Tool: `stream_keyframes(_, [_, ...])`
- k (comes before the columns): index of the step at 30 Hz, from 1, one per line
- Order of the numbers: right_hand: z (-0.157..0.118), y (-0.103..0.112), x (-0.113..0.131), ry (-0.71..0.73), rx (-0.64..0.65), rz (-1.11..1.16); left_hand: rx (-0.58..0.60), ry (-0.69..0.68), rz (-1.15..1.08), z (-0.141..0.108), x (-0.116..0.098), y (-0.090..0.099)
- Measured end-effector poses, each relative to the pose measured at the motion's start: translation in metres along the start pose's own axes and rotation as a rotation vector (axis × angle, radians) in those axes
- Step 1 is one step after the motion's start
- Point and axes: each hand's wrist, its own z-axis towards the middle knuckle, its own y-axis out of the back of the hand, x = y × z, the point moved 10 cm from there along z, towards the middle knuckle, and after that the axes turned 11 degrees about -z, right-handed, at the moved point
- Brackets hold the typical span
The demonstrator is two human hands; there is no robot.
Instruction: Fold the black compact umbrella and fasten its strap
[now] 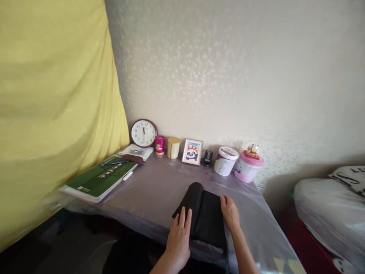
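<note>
A folded piece of black cloth [209,219] lies near the front edge of the table, with a rounded, rolled-over part on its left side. From its lower right corner a narrow dark strap [226,257] hangs past the table edge. My left hand [181,232] rests on the rolled part with its fingers stretched out and apart. At the right edge of the cloth, my right hand [229,213] has its fingers curled together on the border, gripping it. The underside of the cloth is hidden.
Along the wall stand a round clock [144,133], a pink can [160,145], a yellow-lidded tin [173,148], a framed panda picture [192,152], a black stapler-like object [207,158], a white-purple tub [226,161] and a pink tub [248,167]. A green book [102,177] lies left.
</note>
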Motion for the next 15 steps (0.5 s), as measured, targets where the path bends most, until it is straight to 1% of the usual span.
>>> stream_keyframes(1, [-0.01,0.0,-0.008,-0.023,0.026,0.038,-0.001,-0.003,0.0,-0.001,0.0,0.001])
stream_keyframes(3, [-0.028,-0.002,-0.016,-0.045,0.078,0.116,-0.006,-0.004,0.007,-0.002,0.0,0.002])
stream_keyframes(6, [-0.047,-0.006,-0.014,-0.06,0.114,0.19,-0.018,-0.019,0.014,-0.003,0.0,0.002])
stream_keyframes(11, [-0.056,-0.005,0.001,-0.033,0.115,0.211,-0.025,-0.029,0.021,-0.004,0.0,0.001])
stream_keyframes(15, [-0.054,-0.004,0.021,0.038,0.165,0.377,-0.025,-0.012,-0.012,-0.004,0.001,0.002])
